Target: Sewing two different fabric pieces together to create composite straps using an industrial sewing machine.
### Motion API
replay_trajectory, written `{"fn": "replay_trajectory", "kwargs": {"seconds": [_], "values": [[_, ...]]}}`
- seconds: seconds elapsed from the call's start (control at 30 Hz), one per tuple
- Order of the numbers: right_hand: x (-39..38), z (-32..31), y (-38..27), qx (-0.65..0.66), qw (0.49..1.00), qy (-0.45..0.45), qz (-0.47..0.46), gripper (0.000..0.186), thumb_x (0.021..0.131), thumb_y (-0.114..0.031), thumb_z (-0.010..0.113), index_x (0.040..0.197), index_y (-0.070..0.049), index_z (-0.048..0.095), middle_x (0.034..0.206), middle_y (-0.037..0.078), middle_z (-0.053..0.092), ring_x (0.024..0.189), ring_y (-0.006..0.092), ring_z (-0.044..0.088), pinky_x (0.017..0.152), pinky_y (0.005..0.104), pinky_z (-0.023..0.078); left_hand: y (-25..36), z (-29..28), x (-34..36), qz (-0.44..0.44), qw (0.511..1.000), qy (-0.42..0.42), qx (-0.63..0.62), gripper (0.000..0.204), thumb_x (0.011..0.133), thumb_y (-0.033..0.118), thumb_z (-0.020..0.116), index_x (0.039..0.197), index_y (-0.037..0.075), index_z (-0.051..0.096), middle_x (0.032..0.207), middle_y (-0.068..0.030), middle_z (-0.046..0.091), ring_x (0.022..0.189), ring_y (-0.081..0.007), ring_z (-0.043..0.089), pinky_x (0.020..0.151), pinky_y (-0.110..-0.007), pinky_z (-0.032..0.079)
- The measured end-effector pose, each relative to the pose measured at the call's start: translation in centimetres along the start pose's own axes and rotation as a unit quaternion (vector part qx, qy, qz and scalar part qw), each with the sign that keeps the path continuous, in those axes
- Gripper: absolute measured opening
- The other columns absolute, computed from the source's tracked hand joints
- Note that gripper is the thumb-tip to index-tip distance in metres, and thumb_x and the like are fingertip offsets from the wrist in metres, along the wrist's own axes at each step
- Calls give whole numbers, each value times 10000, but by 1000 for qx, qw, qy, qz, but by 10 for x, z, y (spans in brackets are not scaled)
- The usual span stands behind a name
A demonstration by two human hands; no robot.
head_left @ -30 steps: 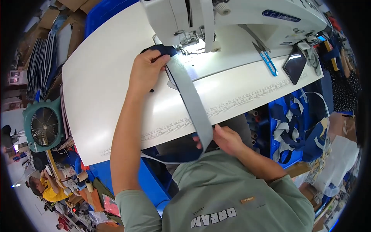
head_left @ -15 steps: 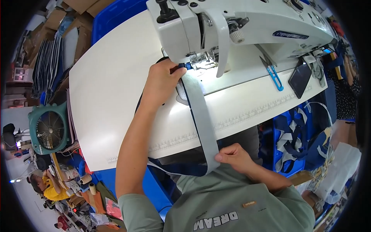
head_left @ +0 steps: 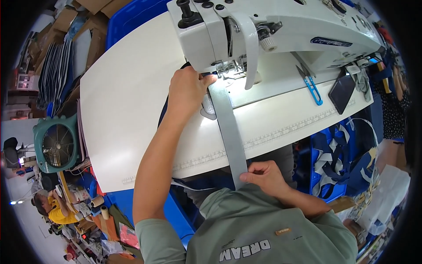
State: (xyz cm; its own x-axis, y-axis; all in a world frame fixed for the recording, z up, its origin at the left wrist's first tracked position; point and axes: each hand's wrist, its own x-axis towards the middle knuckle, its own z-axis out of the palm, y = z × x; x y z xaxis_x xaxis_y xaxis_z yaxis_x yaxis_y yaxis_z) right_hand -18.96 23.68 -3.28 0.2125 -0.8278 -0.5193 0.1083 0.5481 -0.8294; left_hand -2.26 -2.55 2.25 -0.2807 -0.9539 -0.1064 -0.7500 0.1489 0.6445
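Head view; long flat grey fabric strip (head_left: 231,136) over glossy white tabletop (head_left: 118,114)

This is a sewing workshop: a white sewing machine (head_left: 292,33) tops the bench (head_left: 116,127), fabric offcuts (head_left: 327,158) lie at right, thread spools (head_left: 104,213) show lower left.

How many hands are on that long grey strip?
2: the left hand is at the strip by the sewing machine's head; the right hand pinches it just past the table's near edge. Neither is fully hidden.
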Motion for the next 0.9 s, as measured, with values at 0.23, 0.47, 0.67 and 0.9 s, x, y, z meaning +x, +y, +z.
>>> {"fn": "replay_trajectory", "kwargs": {"seconds": [0.23, 0.47, 0.67, 0.9], "values": [[3, -2, 7, 49, 998, -35, 4, 296, 945, -166, 779, 724, -25, 642, 662, -76, 536, 654, 4, 428, 566, 216, 335, 7, -3, -3, -22, 999, -14, -27, 281, 898, 183, 773, 834, -70, 668, 698, -165, 659, 631, -293, 629, 646, -410, 508], [6, 4, 9, 68, 996, -61, 23, 248, 974, -218, 745, 834, -13, 740, 698, -40, 626, 702, 23, 515, 643, 230, 431, -7, -5, 9, -20, 998, -49, -40, 247, 872, 177, 782, 847, -43, 674, 736, -156, 676, 654, -278, 652, 669, -385, 532], [4, 8, 3, 68, 995, -63, 42, 270, 973, -231, 742, 855, 11, 768, 772, -1, 707, 754, 44, 589, 693, 237, 472, -6, -2, 10, 2, 999, -44, -33, 237, 849, 175, 783, 850, -38, 679, 747, -147, 683, 674, -272, 669, 694, -377, 550], [2, 13, 13, 53, 998, -27, 33, 173, 931, -168, 788, 917, 4, 802, 758, -35, 689, 726, 16, 549, 632, 206, 431, 6, -15, 6, -42, 995, -81, -30, 210, 867, 155, 752, 947, -27, 685, 775, -125, 691, 694, -244, 678, 700, -374, 556]]}}
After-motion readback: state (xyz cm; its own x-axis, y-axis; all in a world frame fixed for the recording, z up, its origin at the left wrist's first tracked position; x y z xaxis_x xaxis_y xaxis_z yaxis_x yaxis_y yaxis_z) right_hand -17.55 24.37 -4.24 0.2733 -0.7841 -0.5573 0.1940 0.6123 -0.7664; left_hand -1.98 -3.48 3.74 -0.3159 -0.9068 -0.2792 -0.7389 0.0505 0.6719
